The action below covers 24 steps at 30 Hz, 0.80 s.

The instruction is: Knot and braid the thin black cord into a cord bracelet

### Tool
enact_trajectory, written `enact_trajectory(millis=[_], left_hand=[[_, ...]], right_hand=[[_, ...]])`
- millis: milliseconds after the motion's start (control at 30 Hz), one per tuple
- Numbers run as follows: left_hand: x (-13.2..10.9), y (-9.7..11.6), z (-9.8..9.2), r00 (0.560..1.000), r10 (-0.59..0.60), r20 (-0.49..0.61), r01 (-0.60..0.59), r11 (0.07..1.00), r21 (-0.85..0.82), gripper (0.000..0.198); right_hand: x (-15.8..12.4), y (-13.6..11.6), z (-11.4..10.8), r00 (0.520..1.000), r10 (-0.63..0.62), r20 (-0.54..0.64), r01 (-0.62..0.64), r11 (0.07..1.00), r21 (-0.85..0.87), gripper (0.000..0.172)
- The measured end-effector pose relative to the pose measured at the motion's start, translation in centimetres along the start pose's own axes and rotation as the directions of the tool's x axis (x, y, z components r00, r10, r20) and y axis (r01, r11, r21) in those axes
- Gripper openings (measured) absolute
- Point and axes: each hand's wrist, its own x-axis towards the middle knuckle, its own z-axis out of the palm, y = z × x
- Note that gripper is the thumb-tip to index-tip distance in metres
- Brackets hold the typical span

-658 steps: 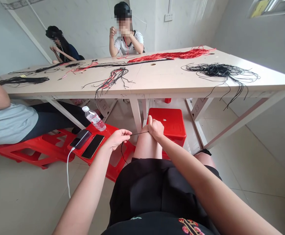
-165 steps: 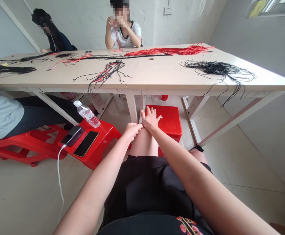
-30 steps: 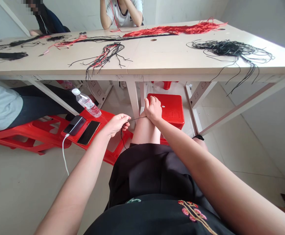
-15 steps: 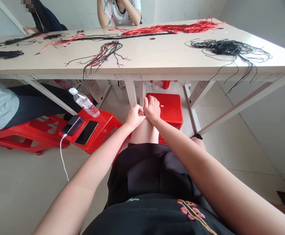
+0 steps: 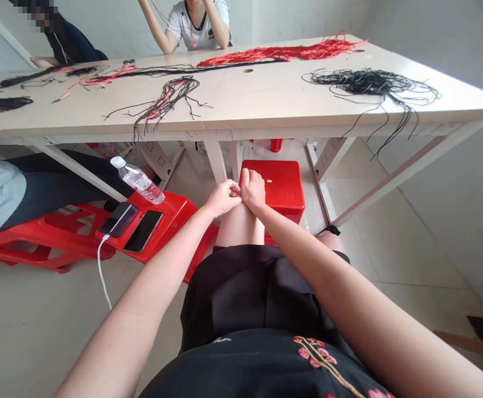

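Both of my hands rest together at my bare knee (image 5: 238, 228), below the table's front edge. My left hand (image 5: 223, 198) has its fingers bent into a pinch, close against the thumb side of my right wrist. Whatever is between those fingertips, if anything, is too small to make out. My right hand (image 5: 253, 189) lies on the knee with its back up, thumb and fingers extended forward and slightly apart. Nothing shows in it. Just beyond my hands is a red plastic stool (image 5: 285, 185).
On the table (image 5: 241, 105) lie black cords (image 5: 369, 83), a black-and-red cord bundle (image 5: 169, 99) and red cords (image 5: 282, 52). Left of me, another red stool (image 5: 175, 213) carries a water bottle (image 5: 137, 179), a phone (image 5: 144, 231) and a cabled dark device (image 5: 119, 219). People sit around the table.
My view has shifted slightly, moving most things a little left in the picture. My hands keep nearly the same pose. Across the table, a person's arm has swung outward with red cord.
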Motion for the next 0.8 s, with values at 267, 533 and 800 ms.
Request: enact_trajectory(millis=[267,533,800], left_hand=[[-0.6,0.5,0.4,0.990,-0.123,-0.072,0.113,0.985,-0.128,0.019],[-1.6,3.7,0.8,0.993,-0.061,-0.101,0.012,0.902,-0.432,0.021],[-3.9,8.0,0.4,0.981,-0.192,0.009,0.164,0.815,-0.555,0.026]], right_hand=[[-1.4,0.1,-3.4,0.975,0.192,0.111,-0.221,0.786,0.578,0.044],[-5.6,-1.0,-7.9,0.964,-0.129,0.233,-0.086,0.676,0.732,0.027],[-6.4,-2.5,-11.4,0.938,-0.344,-0.025,0.330,0.872,0.362,0.015]])
